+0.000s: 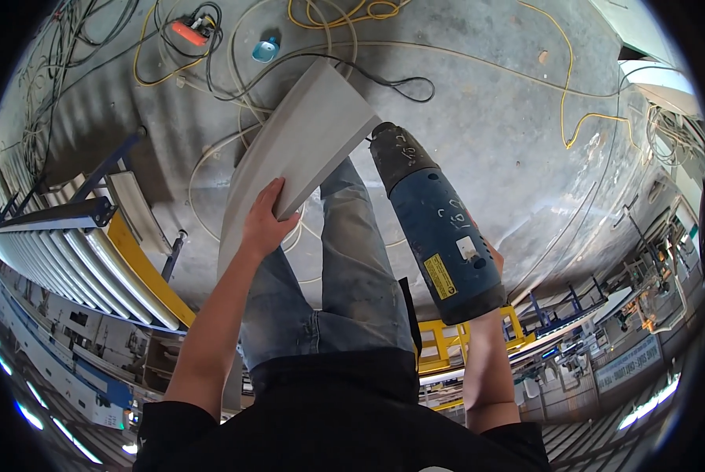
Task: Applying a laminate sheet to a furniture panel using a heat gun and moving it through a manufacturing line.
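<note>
A long pale grey panel [309,130] with a folded edge slants up in front of my legs. My left hand [270,224] grips its near right edge, thumb and fingers on the edge. On the right, my right hand [495,259] is wrapped round a blue and black power tool [435,224], shaped like a drill. Most of that hand is hidden beneath the tool's body. The tool's narrow black front end is close to the panel's far right corner; I cannot tell whether they touch.
Hoses and a black cable [395,81] lie across the concrete floor [478,102]. Beyond are a red object [189,32] and a small blue container [265,50]. A rack of pale long profiles [77,267] stands at left, a yellow frame [440,346] behind at right, and a yellow cable [566,102] farther off.
</note>
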Tool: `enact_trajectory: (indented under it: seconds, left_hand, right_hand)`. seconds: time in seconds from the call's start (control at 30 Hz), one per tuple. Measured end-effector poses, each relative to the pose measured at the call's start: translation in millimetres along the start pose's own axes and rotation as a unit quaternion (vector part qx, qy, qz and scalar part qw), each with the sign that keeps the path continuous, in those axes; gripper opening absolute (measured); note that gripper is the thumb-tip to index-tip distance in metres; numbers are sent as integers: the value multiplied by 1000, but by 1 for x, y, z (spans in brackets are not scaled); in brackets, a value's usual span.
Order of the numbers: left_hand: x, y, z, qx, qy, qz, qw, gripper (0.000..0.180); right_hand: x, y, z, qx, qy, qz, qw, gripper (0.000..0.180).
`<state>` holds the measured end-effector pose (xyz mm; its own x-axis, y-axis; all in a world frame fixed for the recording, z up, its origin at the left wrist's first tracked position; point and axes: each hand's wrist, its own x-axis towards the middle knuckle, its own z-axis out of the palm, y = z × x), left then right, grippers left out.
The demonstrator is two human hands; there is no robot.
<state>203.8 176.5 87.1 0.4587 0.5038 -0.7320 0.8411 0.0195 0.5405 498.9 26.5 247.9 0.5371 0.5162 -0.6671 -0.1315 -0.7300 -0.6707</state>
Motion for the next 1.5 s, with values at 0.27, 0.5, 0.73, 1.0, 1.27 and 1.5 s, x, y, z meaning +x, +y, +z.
enact_trajectory:
  seconds: [0.27, 0.5, 0.73, 1.0, 1.27, 1.5]
  left_hand:
    - [-7, -3, 5, 25, 37, 27, 999, 71]
    - [-21, -11, 6, 7, 44, 0, 999, 65]
    - [-47, -23, 5, 16, 51, -31, 998, 62]
    - [-62, -36, 5, 20, 72, -33, 997, 62]
    - [-68, -38, -3, 18, 72, -52, 996, 61]
    - [-70, -48, -7, 21, 81, -50, 995, 63]
  right_hand:
    - [-6, 7, -6, 81, 2, 73, 994, 26]
    - [-8, 7, -7, 13, -6, 73, 997, 26]
    - [-14, -1, -5, -11, -2, 79, 997, 27]
    - [-19, 3, -1, -27, -23, 35, 999, 24]
    - [-21, 7, 3, -26, -10, 53, 998, 26]
    - [-24, -10, 19, 27, 17, 109, 994, 34]
